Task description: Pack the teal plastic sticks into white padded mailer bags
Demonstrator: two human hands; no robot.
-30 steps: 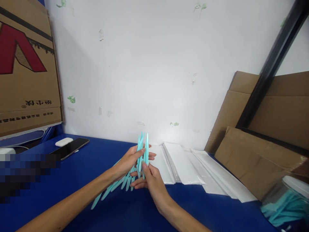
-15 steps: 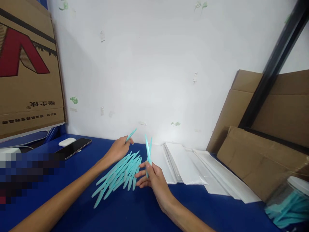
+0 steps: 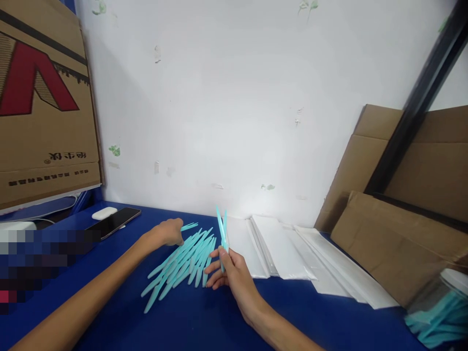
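A fanned pile of slim turquoise plastic sticks [image 3: 179,265], tapered like small knives, lies on the blue table. My left hand [image 3: 168,232] is closed at the far left of the pile. Turquoise tips [image 3: 190,226] stick out to the right from its fingers, which are mostly hidden behind the hand. To the right of the pile, my right hand [image 3: 232,273] pinches at least two turquoise sticks [image 3: 222,229] upright between thumb and forefinger, their tips spread slightly apart. Its other fingers are loosely spread beside the pile's right edge.
White flat packets [image 3: 278,246] lie overlapped behind my right hand. A clear jar [image 3: 438,317] with more turquoise sticks stands at the right, near folded cardboard [image 3: 387,243]. On the left are a phone [image 3: 115,223], a white case [image 3: 104,213] and a large carton [image 3: 47,136].
My left hand has moved left and down with its turquoise sticks, which tilted from upward to nearly level. My right hand has kept its hold and barely moved.
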